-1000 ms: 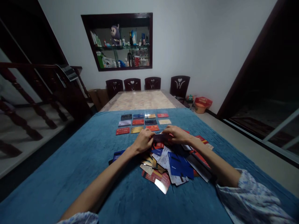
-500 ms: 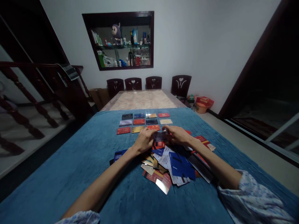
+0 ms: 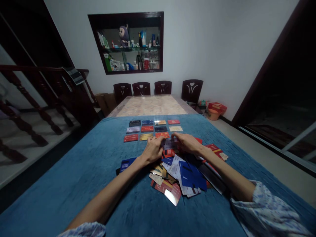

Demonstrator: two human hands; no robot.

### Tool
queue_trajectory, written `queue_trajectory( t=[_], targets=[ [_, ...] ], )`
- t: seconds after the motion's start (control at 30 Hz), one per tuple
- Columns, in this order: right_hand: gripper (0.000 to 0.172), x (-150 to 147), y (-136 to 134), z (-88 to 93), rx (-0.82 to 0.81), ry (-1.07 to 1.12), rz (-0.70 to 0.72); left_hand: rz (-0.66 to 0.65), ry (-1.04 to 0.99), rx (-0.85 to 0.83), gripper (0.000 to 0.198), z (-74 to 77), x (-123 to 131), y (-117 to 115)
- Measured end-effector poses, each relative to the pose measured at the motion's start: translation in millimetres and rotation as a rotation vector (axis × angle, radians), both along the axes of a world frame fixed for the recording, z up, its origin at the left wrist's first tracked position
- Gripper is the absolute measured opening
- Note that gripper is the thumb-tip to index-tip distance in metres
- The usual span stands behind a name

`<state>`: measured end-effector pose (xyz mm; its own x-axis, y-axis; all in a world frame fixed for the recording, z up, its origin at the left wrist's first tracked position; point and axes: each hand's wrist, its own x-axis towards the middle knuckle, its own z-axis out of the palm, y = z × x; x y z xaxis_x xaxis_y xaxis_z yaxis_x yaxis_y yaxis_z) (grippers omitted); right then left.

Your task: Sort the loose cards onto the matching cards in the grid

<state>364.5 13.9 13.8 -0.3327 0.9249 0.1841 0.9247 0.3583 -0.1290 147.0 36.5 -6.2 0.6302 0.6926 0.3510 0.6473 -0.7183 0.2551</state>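
Note:
Between my two hands is a pale lilac card (image 3: 170, 143), pinched at its left end by my left hand (image 3: 153, 148) and at its right end by my right hand (image 3: 187, 143). Both hands are closed on it. Under and in front of them spreads a loose pile of cards, with a blue card sleeve (image 3: 191, 174) on top and a shiny red card (image 3: 174, 194) at the near edge. Beyond my hands, cards lie in three neat rows; a red card (image 3: 130, 138) and a gold card (image 3: 146, 137) are in the nearest row.
A blue cloth (image 3: 81, 161) covers the near table, and the bare tabletop (image 3: 155, 104) shows at the far end. Blue cards (image 3: 126, 163) lie by my left forearm, red cards (image 3: 217, 150) beyond my right. Chairs (image 3: 192, 90) stand at the far end.
The lilac card and both hands are almost where they were, with the card's face now tilted slightly more into view. The camera view has shifted a little.

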Motion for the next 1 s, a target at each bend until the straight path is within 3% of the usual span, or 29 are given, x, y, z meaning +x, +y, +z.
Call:
queue_trajectory(
  t=[0.17,0.47,0.73,1.0],
  targets=[
    [0.049,2.9,1.8,-4.6,-0.04,0.043,0.068,0.018,-0.026,-0.016,0.037,0.2,-0.2,0.0],
    [0.065,6.9,6.9,-14.0,0.058,0.087,0.129,0.033,-0.078,-0.027,0.037,2.4,0.1,1.0],
    [0.046,7.9,8.6,-14.4,0.128,0.063,0.159,0.026,-0.084,-0.043,0.044,1.8,-1.8,3.8],
    [0.049,15.8,11.4,-15.6,0.223,0.098,0.238,0.039,-0.094,-0.048,0.049,-3.2,-3.3,7.4]
  ],
)
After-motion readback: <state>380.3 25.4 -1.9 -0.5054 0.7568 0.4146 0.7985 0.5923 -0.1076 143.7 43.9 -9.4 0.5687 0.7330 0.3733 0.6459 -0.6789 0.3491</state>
